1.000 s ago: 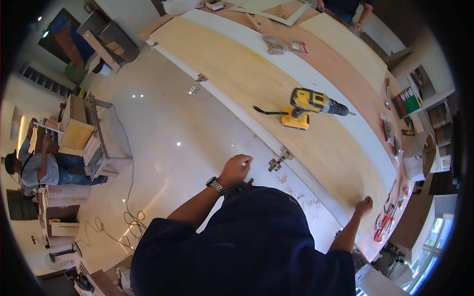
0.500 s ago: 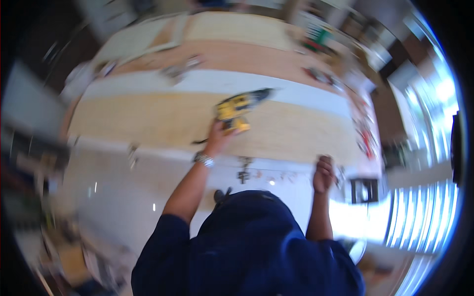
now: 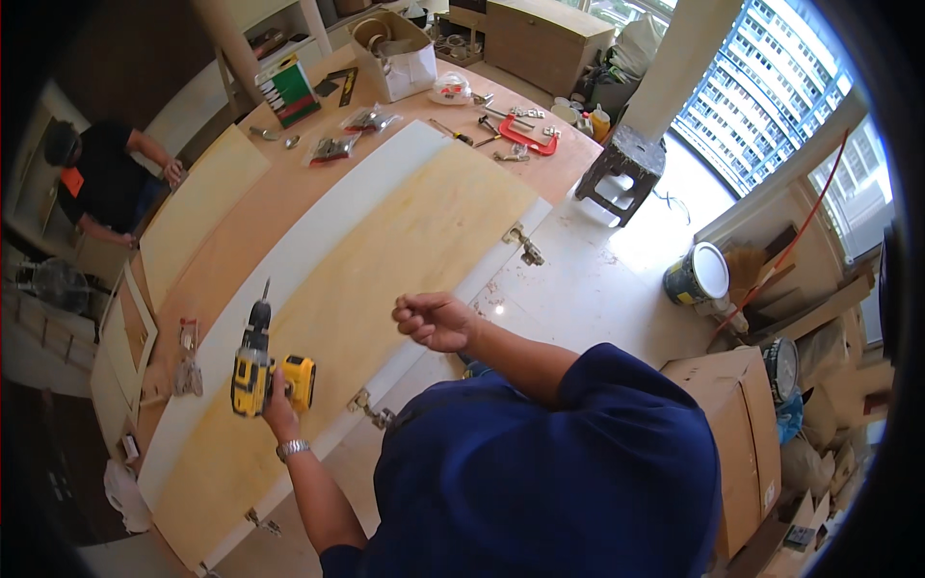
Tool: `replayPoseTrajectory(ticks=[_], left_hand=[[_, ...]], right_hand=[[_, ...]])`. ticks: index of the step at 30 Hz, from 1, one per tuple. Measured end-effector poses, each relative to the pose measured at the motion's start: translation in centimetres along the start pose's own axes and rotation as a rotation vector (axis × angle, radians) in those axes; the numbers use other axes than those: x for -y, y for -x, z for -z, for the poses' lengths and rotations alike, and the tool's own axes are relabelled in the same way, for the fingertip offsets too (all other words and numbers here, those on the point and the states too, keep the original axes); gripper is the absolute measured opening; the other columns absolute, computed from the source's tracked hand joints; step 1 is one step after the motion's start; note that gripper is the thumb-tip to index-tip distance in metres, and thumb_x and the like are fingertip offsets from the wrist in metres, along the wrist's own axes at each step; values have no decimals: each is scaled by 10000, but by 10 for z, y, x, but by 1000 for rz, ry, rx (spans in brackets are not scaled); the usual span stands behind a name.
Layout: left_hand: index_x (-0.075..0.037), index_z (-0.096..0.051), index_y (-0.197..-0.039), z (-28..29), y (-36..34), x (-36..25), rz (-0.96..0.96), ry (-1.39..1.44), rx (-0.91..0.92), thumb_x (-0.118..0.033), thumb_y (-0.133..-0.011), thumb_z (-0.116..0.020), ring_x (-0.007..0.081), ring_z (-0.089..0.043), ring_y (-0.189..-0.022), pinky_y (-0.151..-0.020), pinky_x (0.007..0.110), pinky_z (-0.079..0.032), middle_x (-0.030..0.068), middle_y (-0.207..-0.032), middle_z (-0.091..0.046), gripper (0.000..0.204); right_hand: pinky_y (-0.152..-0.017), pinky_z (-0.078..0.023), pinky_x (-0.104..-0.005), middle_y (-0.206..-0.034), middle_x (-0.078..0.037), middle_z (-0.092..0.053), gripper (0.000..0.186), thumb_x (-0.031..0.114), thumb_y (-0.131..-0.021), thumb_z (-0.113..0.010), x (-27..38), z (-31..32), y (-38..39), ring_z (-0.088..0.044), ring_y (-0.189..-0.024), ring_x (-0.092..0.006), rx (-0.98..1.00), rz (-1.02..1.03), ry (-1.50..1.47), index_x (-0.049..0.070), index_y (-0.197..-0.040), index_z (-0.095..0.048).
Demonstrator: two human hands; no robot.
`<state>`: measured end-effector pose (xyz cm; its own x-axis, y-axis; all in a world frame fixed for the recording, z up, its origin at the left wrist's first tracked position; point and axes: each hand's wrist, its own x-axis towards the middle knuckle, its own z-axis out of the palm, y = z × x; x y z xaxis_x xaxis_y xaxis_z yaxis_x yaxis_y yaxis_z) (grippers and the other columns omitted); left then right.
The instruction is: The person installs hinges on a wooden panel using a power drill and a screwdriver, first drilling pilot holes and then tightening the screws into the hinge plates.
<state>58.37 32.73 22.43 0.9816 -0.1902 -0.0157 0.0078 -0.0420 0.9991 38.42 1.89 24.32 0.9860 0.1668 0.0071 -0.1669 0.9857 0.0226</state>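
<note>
My left hand (image 3: pixel 278 405) grips the handle of a yellow and black cordless drill (image 3: pixel 258 367), which stands on a long pale plywood panel (image 3: pixel 385 260). The drill's bit points away toward the panel's far edge. My right hand (image 3: pixel 433 320) hovers above the panel's near edge with its fingers curled shut and nothing visible in them. Metal hinges (image 3: pixel 371 407) (image 3: pixel 523 245) stick out from the panel's near edge.
Another person in black (image 3: pixel 108 179) works at the far left. Clamps, tools and a cardboard box (image 3: pixel 393 56) lie on the table's far end. A stool (image 3: pixel 626 164), a paint can (image 3: pixel 698 275) and a large carton (image 3: pixel 740 424) stand on the floor at the right.
The view has swung round sharply. My left hand, which reached the drill half a second ago, now holds it by the handle. My right hand lifted off the panel's edge and closed.
</note>
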Motion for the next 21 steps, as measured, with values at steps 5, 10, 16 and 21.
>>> replayPoseTrajectory(ticks=[5, 10, 16, 21], left_hand=[[5, -593, -1171, 10, 4, 6, 28, 39, -80, -133, -857, -703, 145, -583, -978, -853, 291, -470, 41, -1142, -621, 360], [1, -638, -1107, -9, 10, -4, 36, -24, -168, -153, -878, -680, 148, -584, -972, -863, 293, -464, 45, -1107, -637, 279], [17, -653, -940, -1, 41, 8, -73, -198, -229, -154, -919, -605, 140, -585, -857, -822, 302, -464, 57, -949, -642, 179], [2, -620, -839, -89, 100, -77, 90, 434, -183, -69, -919, -535, 128, -541, -745, -700, 303, -461, 62, -825, -586, 136]], right_hand=[[-522, -426, -194, -844, -50, -580, 73, 111, -929, -543, 37, 18, -42, -518, -662, -90, -339, -78, 351, 44, -913, -565], [-531, -427, -199, -799, -30, -571, 57, 102, -923, -563, 72, 48, -45, -514, -649, -84, -461, -115, 435, 47, -909, -574], [-529, -409, -203, -793, -15, -566, 59, 113, -936, -575, 87, 46, -59, -512, -655, -75, -464, -222, 509, 56, -920, -579], [-524, -391, -212, -799, -5, -569, 70, 124, -948, -569, 98, 31, -64, -502, -649, -69, -382, -277, 557, 56, -949, -585]])
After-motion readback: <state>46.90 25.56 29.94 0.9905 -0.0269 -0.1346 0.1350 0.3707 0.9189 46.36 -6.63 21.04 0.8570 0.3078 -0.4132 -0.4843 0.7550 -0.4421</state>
